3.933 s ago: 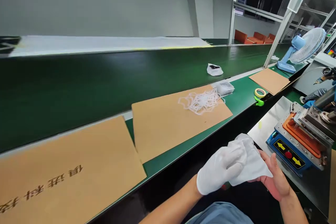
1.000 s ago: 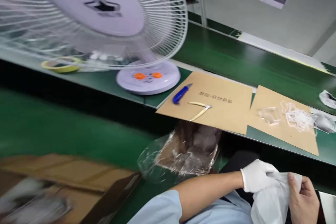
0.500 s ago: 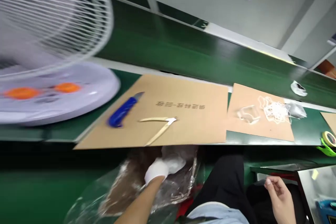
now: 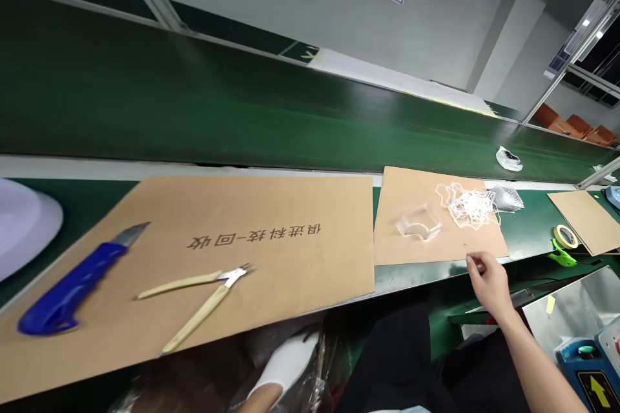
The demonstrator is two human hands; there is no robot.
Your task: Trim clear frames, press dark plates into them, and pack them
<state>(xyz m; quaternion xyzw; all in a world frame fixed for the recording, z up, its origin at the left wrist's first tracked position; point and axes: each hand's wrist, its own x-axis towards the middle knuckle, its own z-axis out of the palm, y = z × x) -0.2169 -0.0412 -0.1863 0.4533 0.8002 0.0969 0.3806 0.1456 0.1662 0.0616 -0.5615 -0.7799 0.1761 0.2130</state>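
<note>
My left hand (image 4: 289, 361), in a white glove, is below the table edge inside a clear plastic bag (image 4: 317, 381). Its fingertips are in shadow, so what they touch is hidden. My bare right hand (image 4: 490, 285) is at the table's front edge with its fingers curled and the thumb pressed against them. Anything in that pinch is too small to make out. Just beyond it, on a cardboard sheet (image 4: 392, 197), are a clear plastic piece (image 4: 419, 222) and a tangle of white plastic loops (image 4: 469, 206).
A blue-handled knife (image 4: 77, 284) and yellow-handled nippers (image 4: 208, 290) lie on a larger cardboard sheet (image 4: 290, 193). A fan base (image 4: 26, 226) stands at left. Tape (image 4: 566, 237), a green tool (image 4: 562, 256) and another sheet (image 4: 588, 219) are at right. A green conveyor belt (image 4: 242, 116) runs behind.
The view has swung to the right, and most of the fan has left it. My right hand has risen from beside my lap to the table edge. My left hand stays low in the bag.
</note>
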